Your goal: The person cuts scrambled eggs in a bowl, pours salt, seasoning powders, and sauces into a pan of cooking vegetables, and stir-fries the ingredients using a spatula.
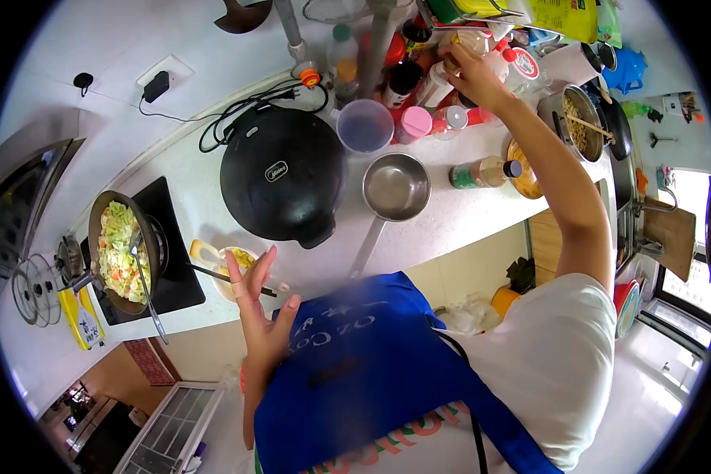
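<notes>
My left hand (259, 312) is held up near the counter's front edge, fingers spread and holding nothing. Behind it is a bowl with yellow food (243, 259), partly hidden by the fingers, with a dark-handled utensil across it. My right hand (475, 77) reaches to the back of the counter among crowded bottles. Its fingers are bent around the top of a white bottle (433, 87); the exact grip is partly hidden. Close by stand a pink-lidded jar (414, 124), a clear jar with a pale lid (451, 120) and a dark-capped bottle (403, 83).
At the left, a wok (101, 276) of chopped vegetables with a metal spatula (144, 268) sits on a black cooktop (183, 272). Along the counter are a black electric pan (280, 178), plastic tub (365, 126), saucepan (396, 188), lying bottle (482, 173) and pot of food (570, 110).
</notes>
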`<state>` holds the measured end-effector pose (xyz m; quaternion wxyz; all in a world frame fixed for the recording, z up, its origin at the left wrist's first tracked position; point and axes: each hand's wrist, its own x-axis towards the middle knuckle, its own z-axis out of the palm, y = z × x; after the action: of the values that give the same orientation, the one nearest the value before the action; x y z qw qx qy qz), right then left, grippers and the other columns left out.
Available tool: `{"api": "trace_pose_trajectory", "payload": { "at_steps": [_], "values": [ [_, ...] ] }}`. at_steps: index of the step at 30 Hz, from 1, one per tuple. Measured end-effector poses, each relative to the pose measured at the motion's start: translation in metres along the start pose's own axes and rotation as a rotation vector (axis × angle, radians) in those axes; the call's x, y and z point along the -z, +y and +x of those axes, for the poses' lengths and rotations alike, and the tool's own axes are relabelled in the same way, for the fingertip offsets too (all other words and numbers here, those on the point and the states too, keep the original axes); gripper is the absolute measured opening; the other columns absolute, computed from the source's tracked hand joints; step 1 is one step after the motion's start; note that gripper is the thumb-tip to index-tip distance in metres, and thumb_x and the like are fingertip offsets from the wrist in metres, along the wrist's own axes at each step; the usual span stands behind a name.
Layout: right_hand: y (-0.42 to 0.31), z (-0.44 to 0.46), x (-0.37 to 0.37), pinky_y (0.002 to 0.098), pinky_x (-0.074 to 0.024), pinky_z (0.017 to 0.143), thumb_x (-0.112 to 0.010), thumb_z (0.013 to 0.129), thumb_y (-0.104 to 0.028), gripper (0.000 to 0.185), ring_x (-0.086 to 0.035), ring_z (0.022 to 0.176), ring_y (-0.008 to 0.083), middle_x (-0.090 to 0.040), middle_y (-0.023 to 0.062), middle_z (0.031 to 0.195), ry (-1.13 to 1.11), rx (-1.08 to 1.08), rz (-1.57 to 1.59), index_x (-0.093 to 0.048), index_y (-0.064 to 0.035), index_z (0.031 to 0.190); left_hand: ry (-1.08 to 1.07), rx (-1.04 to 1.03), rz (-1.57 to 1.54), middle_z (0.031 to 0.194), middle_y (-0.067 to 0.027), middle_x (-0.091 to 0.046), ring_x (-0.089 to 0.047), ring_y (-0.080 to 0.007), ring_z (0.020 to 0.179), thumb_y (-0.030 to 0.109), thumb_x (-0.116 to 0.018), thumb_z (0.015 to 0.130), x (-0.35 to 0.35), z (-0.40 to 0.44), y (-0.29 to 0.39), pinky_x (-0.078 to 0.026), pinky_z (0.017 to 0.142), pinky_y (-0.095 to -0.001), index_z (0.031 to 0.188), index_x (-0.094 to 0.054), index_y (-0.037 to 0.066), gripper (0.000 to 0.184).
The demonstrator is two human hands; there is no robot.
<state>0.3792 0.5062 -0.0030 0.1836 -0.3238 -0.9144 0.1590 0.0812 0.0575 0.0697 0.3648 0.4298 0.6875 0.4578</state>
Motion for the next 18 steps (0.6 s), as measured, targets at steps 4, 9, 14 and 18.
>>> {"api": "trace_pose_trajectory", "payload": {
  "at_steps": [4, 9, 14, 18],
  "values": [
    [-0.035, -0.019, 0.038, 0.0406, -0.0495, 0.094, -0.073, 0.088, -0.02, 0.047, -0.061, 0.114, 0.0358, -0.061, 0.0159, 0.124, 0.042, -0.096, 0.007, -0.055, -0.0071, 0.13, -0.019, -0.002, 0.01, 0.146, -0.0186, -0.051, -0.044, -0.0302, 0.137, 0.016, -0.067, 0.089, -0.001, 0.006, 0.004, -0.027, 0.116, -0.0444, 0.159, 0.002, 0.002, 0.1],
    [-0.075, -0.134, 0.071, 0.0432, -0.0521, 0.086, -0.066, 0.094, -0.034, 0.037, -0.065, 0.1, 0.0374, -0.066, 0.0183, 0.111, 0.018, -0.475, -0.225, -0.065, -0.0061, 0.118, -0.019, -0.037, -0.029, 0.142, -0.0188, -0.055, -0.046, -0.0291, 0.135, 0.013, -0.066, 0.091, 0.004, 0.015, 0.0, -0.027, 0.115, -0.0435, 0.159, -0.001, 0.0, 0.095],
    [-0.122, -0.189, 0.046, 0.0444, -0.0522, 0.072, -0.068, 0.091, -0.036, 0.034, -0.067, 0.079, 0.0362, -0.069, 0.0146, 0.087, -0.076, -0.705, -0.227, -0.062, -0.0039, 0.1, -0.094, -0.093, -0.044, 0.137, -0.0171, -0.06, -0.051, -0.0195, 0.121, 0.008, -0.062, 0.093, 0.001, 0.022, 0.001, -0.033, 0.109, -0.0343, 0.16, -0.002, 0.002, 0.09],
    [-0.129, -0.195, 0.038, 0.0421, -0.0498, 0.061, -0.073, 0.084, -0.03, 0.029, -0.064, 0.063, 0.0323, -0.066, 0.0128, 0.078, 0.123, -0.565, -0.269, -0.06, -0.0048, 0.087, -0.24, -0.224, 0.019, 0.135, -0.0171, -0.061, -0.055, -0.0238, 0.124, 0.009, -0.063, 0.093, -0.01, 0.031, 0.006, -0.035, 0.11, -0.0375, 0.16, -0.002, 0.002, 0.09]
  ]
}}
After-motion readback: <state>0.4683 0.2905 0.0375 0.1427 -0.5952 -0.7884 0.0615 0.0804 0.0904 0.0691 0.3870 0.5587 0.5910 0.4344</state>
